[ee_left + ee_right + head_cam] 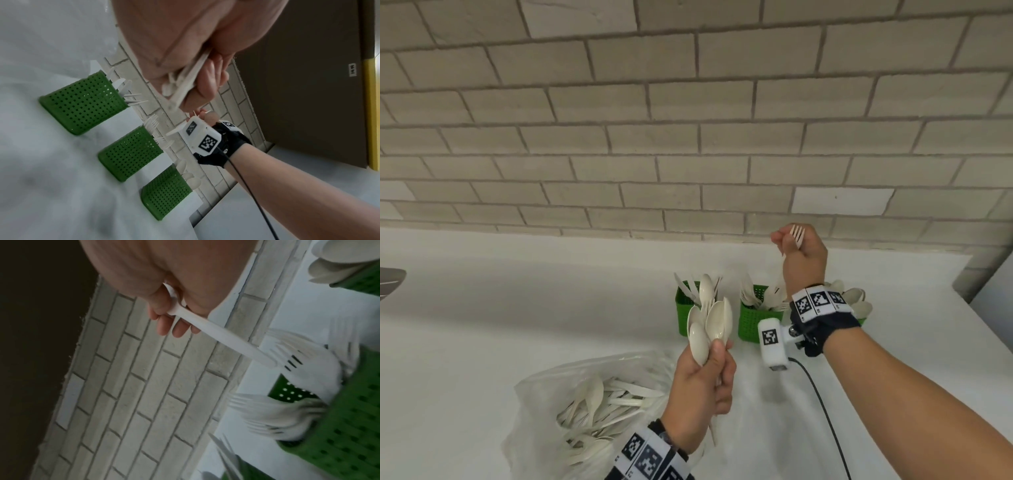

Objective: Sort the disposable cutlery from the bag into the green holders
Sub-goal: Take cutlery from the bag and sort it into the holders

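Note:
My left hand [714, 370] grips a bunch of white plastic spoons [710, 320] by their handles, bowls up, above the bag [544, 394] of loose cutlery. In the left wrist view the spoon handles [186, 84] cross my palm. My right hand [792, 248] is raised above the middle green holder [750, 325] and pinches a single white fork [798, 234], tines up. In the right wrist view the fork [216, 332] points handle-down toward the forks [304, 369] in that holder [339, 434]. The left holder [685, 310] has knives; the right holder [166, 191] has spoons.
The three holders stand in a row near the brick wall [688, 137] on a white counter [517, 308]. The counter's right edge [969, 270] is close to the right holder. A black cable [822, 404] runs from my right wrist camera across the counter.

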{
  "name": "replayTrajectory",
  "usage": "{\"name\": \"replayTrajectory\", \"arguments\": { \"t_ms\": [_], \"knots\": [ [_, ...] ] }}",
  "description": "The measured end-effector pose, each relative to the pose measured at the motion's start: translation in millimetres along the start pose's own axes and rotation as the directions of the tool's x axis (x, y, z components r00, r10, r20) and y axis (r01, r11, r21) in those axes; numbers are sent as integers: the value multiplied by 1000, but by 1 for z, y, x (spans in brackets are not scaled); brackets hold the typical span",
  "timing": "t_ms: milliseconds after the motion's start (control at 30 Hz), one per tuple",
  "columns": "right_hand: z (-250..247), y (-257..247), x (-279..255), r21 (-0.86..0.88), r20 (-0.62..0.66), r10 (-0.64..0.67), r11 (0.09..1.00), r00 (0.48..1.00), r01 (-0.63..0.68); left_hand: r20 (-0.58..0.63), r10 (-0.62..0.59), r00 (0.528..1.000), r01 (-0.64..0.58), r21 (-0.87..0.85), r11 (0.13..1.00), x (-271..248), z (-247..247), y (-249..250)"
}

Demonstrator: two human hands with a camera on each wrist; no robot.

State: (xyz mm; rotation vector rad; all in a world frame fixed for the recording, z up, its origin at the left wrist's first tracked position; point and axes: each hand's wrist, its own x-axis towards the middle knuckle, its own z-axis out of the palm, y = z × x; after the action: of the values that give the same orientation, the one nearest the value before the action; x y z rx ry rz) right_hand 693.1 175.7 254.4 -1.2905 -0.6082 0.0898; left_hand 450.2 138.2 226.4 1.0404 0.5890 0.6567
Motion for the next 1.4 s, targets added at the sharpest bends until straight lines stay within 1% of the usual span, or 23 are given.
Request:
{"name": "replayTrajectory", "arguments": {
  "t_ms": [67, 167, 233, 267, 333, 400, 433, 467, 500, 533, 567, 600, 633, 700, 767, 800, 867, 933, 1000, 1133, 1200, 1300, 1400],
  "knots": [
    [-1, 9, -4, -148, 69, 33, 989, 997, -22, 3, -6, 1000, 6, -29, 1000, -1, 2, -1],
    [-9, 31, -20, -492, 240, 163, 870, 957, -25, 26, -8, 1000, 9, -44, 999, -3, 2, 1],
    [-14, 38, -27, -618, 272, 227, 786, 935, -11, 32, -3, 999, 3, -16, 1000, -5, 0, 3],
    [-14, 33, -29, -635, 271, 239, 772, 932, -13, 32, 3, 999, -3, 4, 1000, -6, -1, 3],
    [-15, 14, -38, -594, 288, 202, 804, 936, 9, 23, 21, 1000, -23, 58, 998, -8, -3, 3],
    [-21, -17, -56, -486, 298, 79, 870, 951, 80, 11, 42, 999, -43, 97, 994, -10, -4, 3],
    [-28, -33, -68, -393, 325, 26, 913, 945, 109, 8, 55, 998, -56, 103, 993, -10, -3, 4],
    [-35, -51, -84, -280, 379, 45, 958, 924, 69, 6, 70, 998, -71, 107, 992, -10, -2, 3],
    [-42, -70, -101, -166, 464, 119, 985, 878, -45, 6, 83, 997, -83, 117, 990, -10, 0, 3],
    [-48, -85, -116, -106, 548, 200, 980, 812, -170, 9, 95, 995, -96, 131, 987, -9, 2, 0],
    [-53, -92, -129, -107, 594, 258, 964, 762, -243, 15, 100, 995, -102, 146, 984, -9, 5, -2],
    [-56, -95, -140, -150, 592, 286, 958, 753, -245, 29, 105, 994, -108, 159, 981, -9, 8, -5],
    [-57, -95, -147, -210, 556, 297, 954, 777, -214, 46, 106, 993, -113, 175, 978, -9, 13, -7],
    [-54, -90, -155, -310, 464, 253, 944, 849, -112, 78, 106, 991, -120, 211, 970, -9, 23, -11],
    [-58, -88, -154, -303, 398, 211, 949, 893, -90, 111, 84, 990, -106, 207, 973, -9, 30, -15],
    [-62, -88, -152, -291, 380, 222, 950, 898, -112, 122, 61, 991, -84, 192, 978, -9, 33, -16],
    [-73, -90, -150, -248, 380, 268, 952, 885, -182, 139, 25, 990, -48, 162, 986, -9, 35, -20],
    [-84, -93, -151, -204, 376, 304, 949, 875, -242, 167, 8, 986, -38, 182, 982, -9, 36, -24],
    [-91, -91, -152, -234, 356, 336, 935, 872, -265, 205, -13, 979, -32, 214, 976, -9, 37, -29],
    [-94, -87, -154, -298, 323, 326, 926, 888, -231, 222, -38, 974, -21, 257, 966, -6, 38, -35],
    [-93, -89, -154, -324, 318, 305, 925, 898, -200, 247, -22, 969, -53, 291, 955, -5, 36, -34],
    [-89, -96, -153, -313, 332, 260, 937, 907, -154, 294, -2, 956, -99, 328, 940, -5, 34, -29],
    [-83, -101, -149, -288, 309, 209, 950, 928, -118, 334, 18, 943, -150, 373, 915, -6, 32, -27]
  ]
}}
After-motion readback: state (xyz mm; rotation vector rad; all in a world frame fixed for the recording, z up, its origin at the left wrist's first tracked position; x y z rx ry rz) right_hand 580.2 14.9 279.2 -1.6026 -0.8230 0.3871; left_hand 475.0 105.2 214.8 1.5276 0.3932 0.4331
